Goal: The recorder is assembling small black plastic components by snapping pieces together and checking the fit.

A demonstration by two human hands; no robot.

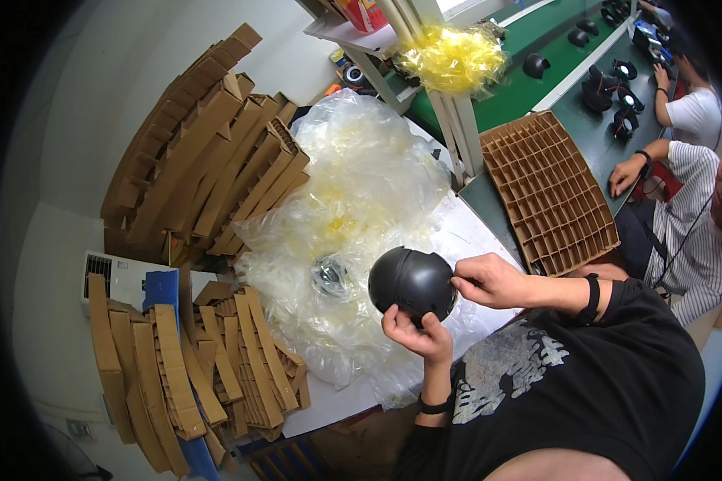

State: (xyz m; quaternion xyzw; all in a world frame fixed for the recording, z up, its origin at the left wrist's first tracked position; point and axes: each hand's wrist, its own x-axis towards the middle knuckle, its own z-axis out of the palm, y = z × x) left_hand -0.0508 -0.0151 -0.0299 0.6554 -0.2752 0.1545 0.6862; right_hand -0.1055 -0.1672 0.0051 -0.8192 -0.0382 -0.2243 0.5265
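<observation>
A black dome-shaped shell is held up in front of me over the white table. My left hand cups it from below, fingers curled around its lower edge. My right hand pinches the shell's right rim with thumb and forefinger. Both wrists wear black bands. Behind the shell lies a big heap of clear plastic bags, and a dark round part shows through the plastic just left of the shell.
Stacks of cardboard divider strips stand at the left, more at lower left. A cardboard grid divider leans at the right. Two other people sit by a green bench with black parts. Yellow plastic wrap hangs above.
</observation>
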